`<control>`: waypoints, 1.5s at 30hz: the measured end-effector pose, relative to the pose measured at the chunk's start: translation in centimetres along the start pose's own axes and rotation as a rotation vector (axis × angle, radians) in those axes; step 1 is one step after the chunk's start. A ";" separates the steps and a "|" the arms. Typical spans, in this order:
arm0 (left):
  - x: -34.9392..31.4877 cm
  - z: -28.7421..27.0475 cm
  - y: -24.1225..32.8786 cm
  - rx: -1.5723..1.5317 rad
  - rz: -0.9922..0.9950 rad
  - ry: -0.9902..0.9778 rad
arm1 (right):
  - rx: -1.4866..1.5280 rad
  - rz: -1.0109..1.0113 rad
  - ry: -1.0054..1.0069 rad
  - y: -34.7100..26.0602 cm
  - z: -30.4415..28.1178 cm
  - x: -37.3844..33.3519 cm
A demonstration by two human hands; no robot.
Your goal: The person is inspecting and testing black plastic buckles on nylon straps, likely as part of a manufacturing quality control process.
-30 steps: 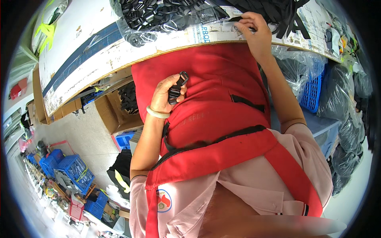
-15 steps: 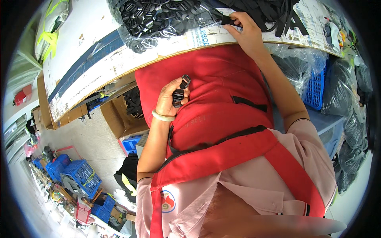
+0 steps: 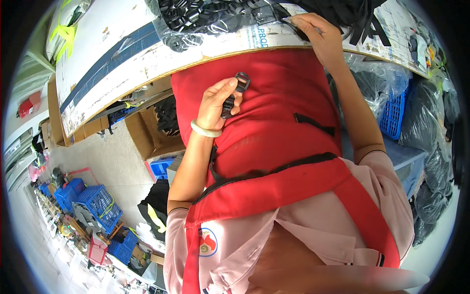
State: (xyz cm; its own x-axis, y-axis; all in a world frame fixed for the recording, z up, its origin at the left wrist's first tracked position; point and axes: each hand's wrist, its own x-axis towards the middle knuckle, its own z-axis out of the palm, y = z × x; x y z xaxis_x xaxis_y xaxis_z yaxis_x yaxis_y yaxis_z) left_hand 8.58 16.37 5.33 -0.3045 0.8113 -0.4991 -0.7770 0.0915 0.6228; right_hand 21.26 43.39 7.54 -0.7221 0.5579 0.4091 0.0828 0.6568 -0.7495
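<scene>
Buckles (image 3: 228, 106) are gripped in the left hand (image 3: 214, 104) — a black strap (image 3: 300, 33) is pinched by the right hand (image 3: 321, 38).

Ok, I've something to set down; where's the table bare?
The white tabletop is bare left of the clear bag of black buckles, either side of the blue stripe. Crowded: that bag, and the black straps by the right hand.

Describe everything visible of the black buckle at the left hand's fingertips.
The black buckle is a glossy, plastic-looking frame with rounded corners and an open middle. It sits slightly tilted, its upper end free, gripped at its lower left by the fingers of the left hand, in front of the red apron. Whether it touches the black piece lower in that hand is unclear.
</scene>
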 end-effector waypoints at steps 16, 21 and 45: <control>0.4 -0.4 -0.7 -0.058 -0.037 -0.022 | -0.172 -0.001 -0.320 0.6 0.3 -0.3; 0.3 -0.6 -0.9 -0.043 -0.047 -0.049 | -0.092 0.122 -0.421 0.9 0.2 0.3; 0.1 -1.0 -1.3 -0.073 -0.043 -0.048 | -0.213 0.017 -0.290 0.4 1.2 -1.1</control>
State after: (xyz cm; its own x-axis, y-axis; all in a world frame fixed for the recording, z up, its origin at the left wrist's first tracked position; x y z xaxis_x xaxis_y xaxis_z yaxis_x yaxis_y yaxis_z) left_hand 8.99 15.76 3.85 -0.2451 0.8344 -0.4937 -0.8271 0.0857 0.5554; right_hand 21.30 42.43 6.16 -0.8818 0.4224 0.2097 0.2156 0.7566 -0.6173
